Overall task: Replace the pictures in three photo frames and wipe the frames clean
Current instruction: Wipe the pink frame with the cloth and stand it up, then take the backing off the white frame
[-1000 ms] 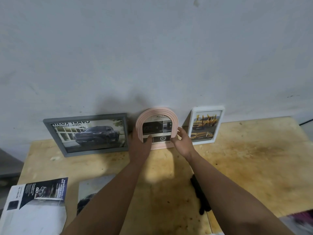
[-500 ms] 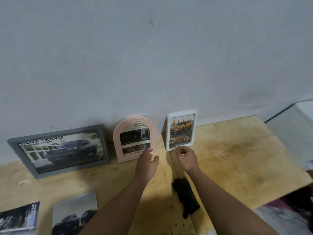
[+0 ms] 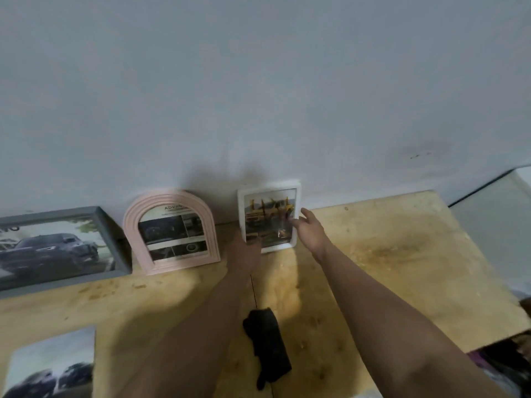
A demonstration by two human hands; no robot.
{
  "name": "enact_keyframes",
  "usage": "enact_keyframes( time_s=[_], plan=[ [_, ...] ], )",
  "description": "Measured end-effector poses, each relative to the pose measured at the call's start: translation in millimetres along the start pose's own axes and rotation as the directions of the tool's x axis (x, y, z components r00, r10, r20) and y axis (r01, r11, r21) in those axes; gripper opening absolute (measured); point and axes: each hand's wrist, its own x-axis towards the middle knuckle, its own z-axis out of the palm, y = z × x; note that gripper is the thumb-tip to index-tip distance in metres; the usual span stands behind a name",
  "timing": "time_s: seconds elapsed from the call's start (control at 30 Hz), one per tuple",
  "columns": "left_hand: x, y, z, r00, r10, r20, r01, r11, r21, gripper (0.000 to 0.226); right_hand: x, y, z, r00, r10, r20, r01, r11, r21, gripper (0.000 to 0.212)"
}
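Three photo frames lean against the wall at the back of the wooden table [image 3: 402,268]. A grey frame [image 3: 113,239] with a dark car picture stands on the left, a pink arched frame [image 3: 169,196] in the middle, and a white frame [image 3: 270,186] with a yellow vehicle picture on the right. My left hand [image 3: 244,251] holds the white frame's lower left corner, thumb on its front. My right hand [image 3: 309,234] is open, its spread fingers at the frame's right edge. A black cloth [image 3: 268,351] lies crumpled on the table between my forearms.
A loose car picture [image 3: 51,363] lies flat at the near left. The table's right edge drops off beside a pale surface [image 3: 494,219]. Dark clutter [image 3: 505,360] sits below the near right corner.
Both hands left the pink arched frame and moved right to the white frame. My left hand now grips its lower left corner, and my right hand has opened at its right edge.
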Motion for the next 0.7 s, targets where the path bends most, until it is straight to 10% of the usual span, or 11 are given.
enact_keyframes(
  time_s=[0.17,0.7],
  plan=[
    [-34.8,-5.3,-4.3,0.988,0.116,-0.106,-0.103,0.988,0.116,0.011,-3.4,25.5,-5.6,1.0,0.017,0.025,-0.019,0.998,0.053,0.044],
    [-156.2,-34.6,-180.1,0.874,0.474,-0.107,-0.355,0.773,0.526,0.009,-108.9,16.0,93.0,0.985,0.012,0.169,-0.008,1.0,-0.025,0.027]
  ],
)
